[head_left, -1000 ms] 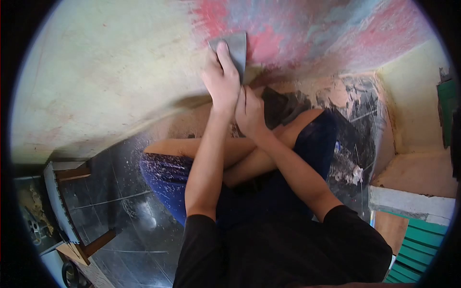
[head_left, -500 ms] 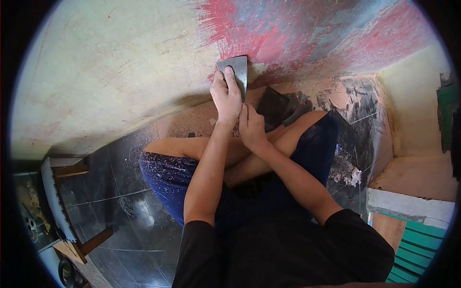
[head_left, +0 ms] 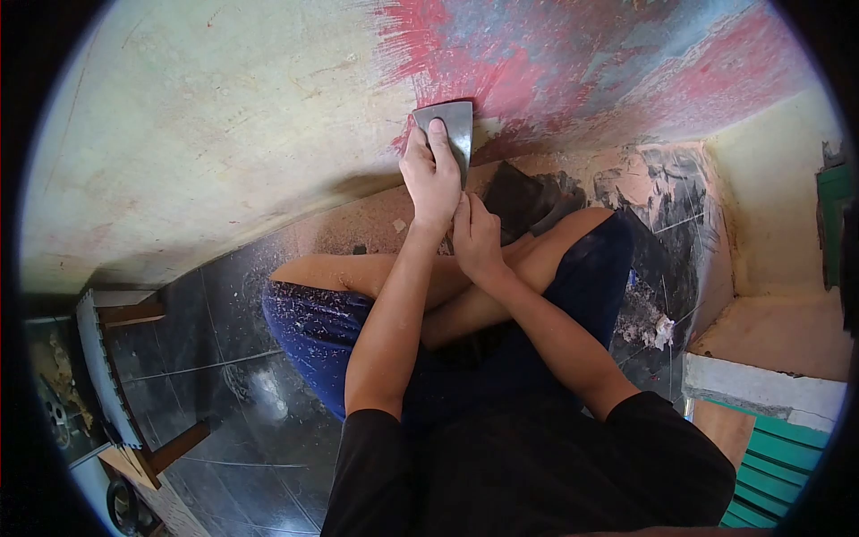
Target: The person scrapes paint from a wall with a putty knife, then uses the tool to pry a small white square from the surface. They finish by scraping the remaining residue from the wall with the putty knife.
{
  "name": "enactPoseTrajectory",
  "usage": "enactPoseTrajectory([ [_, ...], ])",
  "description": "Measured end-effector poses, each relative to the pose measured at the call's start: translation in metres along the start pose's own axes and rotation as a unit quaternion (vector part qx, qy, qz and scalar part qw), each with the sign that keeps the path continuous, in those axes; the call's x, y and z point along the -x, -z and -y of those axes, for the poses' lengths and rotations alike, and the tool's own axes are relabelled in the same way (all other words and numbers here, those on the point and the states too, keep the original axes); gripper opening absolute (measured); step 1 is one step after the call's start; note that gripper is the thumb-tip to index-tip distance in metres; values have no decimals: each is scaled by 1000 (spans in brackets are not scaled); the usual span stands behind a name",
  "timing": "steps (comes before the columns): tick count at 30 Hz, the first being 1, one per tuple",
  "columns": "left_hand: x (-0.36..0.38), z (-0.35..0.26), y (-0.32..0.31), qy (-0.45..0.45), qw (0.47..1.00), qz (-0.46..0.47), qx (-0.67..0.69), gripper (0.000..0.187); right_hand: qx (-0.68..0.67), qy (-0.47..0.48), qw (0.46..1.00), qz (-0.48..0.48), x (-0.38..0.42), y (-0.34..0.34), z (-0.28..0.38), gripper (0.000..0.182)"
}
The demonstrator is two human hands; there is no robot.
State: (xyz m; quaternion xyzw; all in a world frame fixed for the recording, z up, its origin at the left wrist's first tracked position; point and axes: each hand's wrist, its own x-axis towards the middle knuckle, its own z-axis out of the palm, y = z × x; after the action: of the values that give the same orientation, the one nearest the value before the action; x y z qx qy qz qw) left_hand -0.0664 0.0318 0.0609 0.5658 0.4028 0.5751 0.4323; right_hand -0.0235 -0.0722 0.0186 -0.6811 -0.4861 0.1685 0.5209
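A paint scraper with a broad grey metal blade is against the wall, its wide edge at the border of pale paint and a red, scratched patch. My left hand is closed on the scraper, its thumb lying flat on the blade. Just below, my right hand is wrapped round the lower end of the scraper, next to my left wrist. Most of the handle is hidden by my hands.
My crossed legs, in blue shorts sprinkled with paint flakes, are below the hands. Pinkish dust lies along the wall's foot, near a dark object. A saw-like toothed blade stands at left; green slats are at right.
Both hands and the scraper have shifted slightly to the right along the wall, with the blade a touch higher. The grip looks the same.
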Motion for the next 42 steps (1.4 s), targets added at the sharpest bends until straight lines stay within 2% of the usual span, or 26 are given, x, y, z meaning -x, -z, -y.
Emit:
enactPoseTrajectory([
  [4,0,-1,-1,-1,1000,-5,5,44,3,6,1000,-5,0,0,3,29],
  [7,-3,0,-1,3,1000,-1,17,43,19,41,999,-30,-1,-4,1,37],
  [9,-4,1,-2,-27,999,-6,27,40,-3,21,1000,-14,-2,-4,1,37],
  [15,-5,1,2,-6,1000,11,0,35,-9,-5,1000,-5,-1,-5,2,40],
  [18,-7,-3,1,-26,999,-1,23,34,-10,-8,1000,-6,-3,-7,5,40],
  [22,-10,-6,4,3,999,10,-31,33,-29,-10,999,-10,-5,-8,11,34],
  [27,-13,-7,-3,-56,998,-21,-11,36,16,13,1000,-17,-6,-6,10,35],
  [31,-13,-2,1,-59,998,-7,-16,36,3,18,1000,-25,-4,-7,5,29],
  [33,-12,3,3,-23,999,10,-31,34,-12,22,1000,-18,-3,-8,6,30],
  [38,-5,8,5,-21,1000,-7,2,32,-13,10,1000,-11,2,-10,7,30],
  [40,-8,1,7,-17,999,5,-42,31,-14,19,1000,-13,1,-10,6,30],
  [42,-10,2,5,-29,999,1,-25,32,0,3,1000,0,-2,-11,6,30],
])
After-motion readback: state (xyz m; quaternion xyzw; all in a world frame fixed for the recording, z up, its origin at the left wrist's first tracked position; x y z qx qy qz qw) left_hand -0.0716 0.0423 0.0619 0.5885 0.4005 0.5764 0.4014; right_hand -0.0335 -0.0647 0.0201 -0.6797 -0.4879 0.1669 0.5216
